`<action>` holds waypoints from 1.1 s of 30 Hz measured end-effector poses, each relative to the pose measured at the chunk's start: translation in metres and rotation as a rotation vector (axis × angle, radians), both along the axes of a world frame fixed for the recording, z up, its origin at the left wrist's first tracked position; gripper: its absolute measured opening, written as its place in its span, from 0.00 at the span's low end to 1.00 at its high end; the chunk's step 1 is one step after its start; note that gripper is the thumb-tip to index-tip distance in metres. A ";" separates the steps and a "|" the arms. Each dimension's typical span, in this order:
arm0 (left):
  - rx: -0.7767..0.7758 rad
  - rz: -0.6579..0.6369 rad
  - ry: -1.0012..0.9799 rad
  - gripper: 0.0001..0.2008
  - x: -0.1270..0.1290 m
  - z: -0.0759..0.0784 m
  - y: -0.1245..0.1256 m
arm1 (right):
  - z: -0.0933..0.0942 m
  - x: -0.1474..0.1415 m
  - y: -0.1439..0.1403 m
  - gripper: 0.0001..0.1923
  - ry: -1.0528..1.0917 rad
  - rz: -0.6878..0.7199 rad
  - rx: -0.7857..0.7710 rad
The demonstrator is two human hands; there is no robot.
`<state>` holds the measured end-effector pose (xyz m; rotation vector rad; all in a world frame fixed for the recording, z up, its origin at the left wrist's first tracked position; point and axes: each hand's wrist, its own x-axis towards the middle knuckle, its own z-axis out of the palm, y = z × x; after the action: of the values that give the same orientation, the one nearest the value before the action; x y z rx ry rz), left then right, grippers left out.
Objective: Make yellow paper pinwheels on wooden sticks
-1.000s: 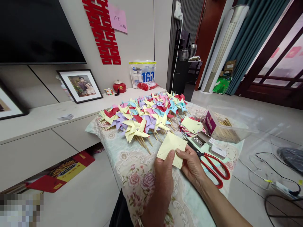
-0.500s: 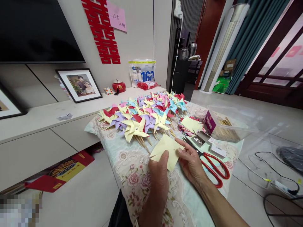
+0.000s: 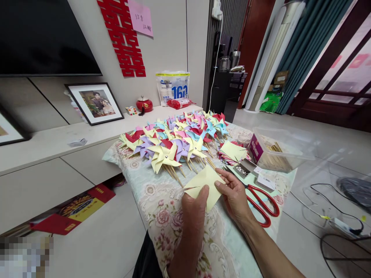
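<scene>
Between my hands is a pale yellow paper square (image 3: 206, 178) with slits cut in from its corners. My left hand (image 3: 194, 204) pinches its lower left side, thumb on top and fingers hidden underneath. At the right corner my right hand (image 3: 233, 193) grips the paper between thumb and fingers. Red-handled scissors (image 3: 262, 204) lie just right of that hand, their blades partly hidden by it. Beyond the paper rests a crowd of finished paper pinwheels (image 3: 165, 156) on wooden sticks, in yellow, purple, red, pink and blue.
A stack of coloured paper squares (image 3: 233, 151) lies right of the pinwheels. Near it are a small box of metal fasteners (image 3: 242, 170), a white box (image 3: 265, 182) and a clear plastic tub (image 3: 286, 154) holding sticks. A flowered cloth (image 3: 162, 220) covers the table.
A slit on the paper's left side has opened wider, and the paper's tilt has shifted slightly. Both hands keep hold of it. The whole view has moved a little.
</scene>
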<state>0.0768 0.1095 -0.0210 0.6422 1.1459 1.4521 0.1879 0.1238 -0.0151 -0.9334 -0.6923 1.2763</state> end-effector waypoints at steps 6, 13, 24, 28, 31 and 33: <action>0.037 0.022 -0.043 0.21 -0.001 0.011 -0.004 | 0.000 0.000 -0.001 0.25 -0.003 0.024 0.004; -0.050 0.095 -0.031 0.19 -0.009 0.023 -0.007 | 0.008 0.002 -0.001 0.20 0.100 -0.007 -0.014; -0.033 0.128 0.028 0.19 -0.012 0.006 0.000 | 0.007 0.002 -0.001 0.19 0.090 0.037 0.010; -0.027 0.123 0.011 0.20 -0.010 0.011 0.000 | 0.007 0.003 -0.002 0.20 0.109 0.049 0.010; -0.008 0.120 -0.107 0.22 -0.008 0.013 0.000 | 0.003 0.002 -0.003 0.23 0.082 0.119 0.004; 0.001 0.076 -0.159 0.23 -0.007 0.013 0.000 | -0.001 0.001 -0.004 0.27 0.041 0.191 0.005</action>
<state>0.0700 0.1090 -0.0075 0.4792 1.0544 1.5395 0.1885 0.1198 -0.0159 -0.8495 -0.7660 1.4574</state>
